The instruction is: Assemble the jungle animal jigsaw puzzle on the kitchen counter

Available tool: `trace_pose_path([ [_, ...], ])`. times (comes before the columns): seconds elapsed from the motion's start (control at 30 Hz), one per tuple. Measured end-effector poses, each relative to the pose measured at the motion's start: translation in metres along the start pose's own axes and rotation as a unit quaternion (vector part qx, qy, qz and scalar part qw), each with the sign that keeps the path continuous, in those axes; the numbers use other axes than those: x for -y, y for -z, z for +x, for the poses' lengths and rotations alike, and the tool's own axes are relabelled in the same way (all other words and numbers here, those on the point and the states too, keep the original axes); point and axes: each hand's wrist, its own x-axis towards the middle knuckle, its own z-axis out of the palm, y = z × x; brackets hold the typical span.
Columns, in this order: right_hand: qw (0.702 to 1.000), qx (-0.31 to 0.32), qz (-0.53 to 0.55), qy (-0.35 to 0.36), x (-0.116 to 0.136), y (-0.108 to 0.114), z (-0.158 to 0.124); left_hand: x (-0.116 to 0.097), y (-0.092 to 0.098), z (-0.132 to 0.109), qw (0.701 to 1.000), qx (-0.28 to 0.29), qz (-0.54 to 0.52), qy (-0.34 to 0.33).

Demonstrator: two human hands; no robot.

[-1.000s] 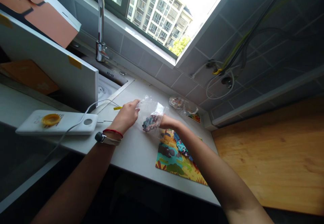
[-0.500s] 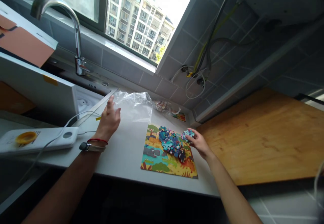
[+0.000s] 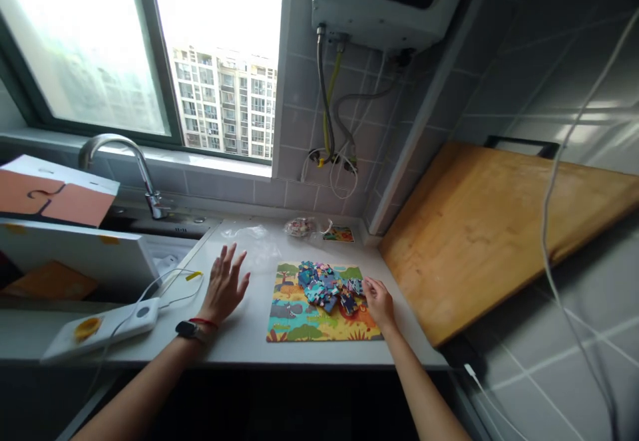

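Note:
A pile of blue, teal and purple jigsaw pieces (image 3: 319,288) lies on a colourful animal picture board (image 3: 294,331) on the counter. My right hand (image 3: 379,301) is at the board's right side, its fingers curled round some jigsaw pieces (image 3: 355,286) at the pile's edge. The fingertips are partly hidden. My left hand (image 3: 225,288) is held palm down left of the board with its fingers spread, holding nothing. Just beyond it, a clear plastic bag (image 3: 262,248) lies crumpled on the counter.
At the back lie a clear bag with small contents (image 3: 300,227) and a small picture card (image 3: 339,234). A white power strip (image 3: 114,324) with cables is at the left, near the sink and tap (image 3: 150,185). A wooden board (image 3: 499,215) leans on the right.
The view has turned and levelled. My left hand has spread its fingers and the plastic bag has sunk flatter. My right hand has brought its jigsaw pieces down to the pile's right edge.

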Motion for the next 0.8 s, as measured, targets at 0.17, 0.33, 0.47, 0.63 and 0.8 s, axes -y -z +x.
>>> trace_pose_path([
  [0.17,1.000,-0.021,0.011,0.013,-0.006,0.002,0.000,-0.014,0.021,-0.031,0.994,0.078,0.037,-0.072],
  [0.33,0.999,-0.028,0.014,0.017,-0.010,0.005,0.000,-0.023,0.047,-0.050,0.958,0.233,0.053,-0.159],
  [0.47,1.000,-0.024,0.007,0.012,-0.014,0.007,-0.001,-0.030,0.066,-0.050,0.925,0.314,0.073,-0.200],
  [0.63,1.000,0.003,-0.025,-0.010,-0.020,0.005,0.002,-0.038,0.080,-0.039,0.911,0.348,0.075,-0.210],
  [0.8,0.998,0.019,-0.056,-0.018,-0.022,0.004,0.005,-0.046,0.085,-0.028,0.898,0.377,0.056,-0.220],
])
